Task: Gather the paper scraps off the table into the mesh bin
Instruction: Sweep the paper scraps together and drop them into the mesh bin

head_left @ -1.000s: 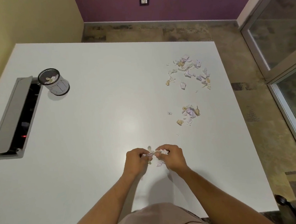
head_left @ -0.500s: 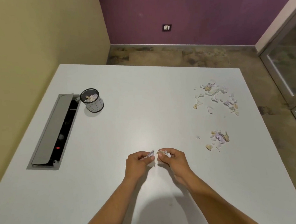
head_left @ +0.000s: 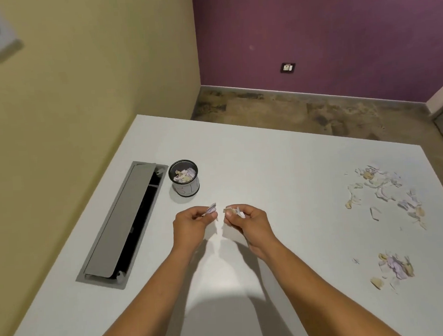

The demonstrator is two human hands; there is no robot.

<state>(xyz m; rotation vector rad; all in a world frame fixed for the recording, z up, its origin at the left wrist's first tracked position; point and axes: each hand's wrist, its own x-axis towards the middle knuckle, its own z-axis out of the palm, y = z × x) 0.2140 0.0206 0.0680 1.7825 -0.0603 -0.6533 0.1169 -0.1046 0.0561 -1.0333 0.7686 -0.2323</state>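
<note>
1. My left hand [head_left: 191,225] is raised over the white table [head_left: 267,170], fingers curled, pinching a small bunch of lilac paper scraps [head_left: 211,209] between thumb and fingertips.
2. My right hand [head_left: 249,222] is just beside it, also curled, pinching its own few scraps of cream and white paper [head_left: 233,210]. The two hands are close together but not touching; a narrow gap shows between them.
3. The mesh bin [head_left: 184,177] stands upright on the table just beyond my left hand, slightly to its left. It is a small dark cylinder with a pale paper band round its lower wall, and cream and lilac scraps already lie inside it.
4. Right beside the bin, on its left, a long grey cable hatch [head_left: 123,222] is set into the tabletop, its lid tilted up so that the dark slot along its right side shows.
5. Well apart from my hands, toward the table's right edge, a loose scatter of torn scraps [head_left: 386,194] lies spread out: lilac, white and cream pieces.
6. Nearer to me on the same side sits a smaller, tighter pile of scraps [head_left: 394,270], with a few stray bits around it.
7. Both my forearms reach in from the bottom of the view and cast shadows on the tabletop.
8. Beyond the table are a yellow wall on the left and a purple wall with a dark wall socket [head_left: 287,67] low on it.
</note>
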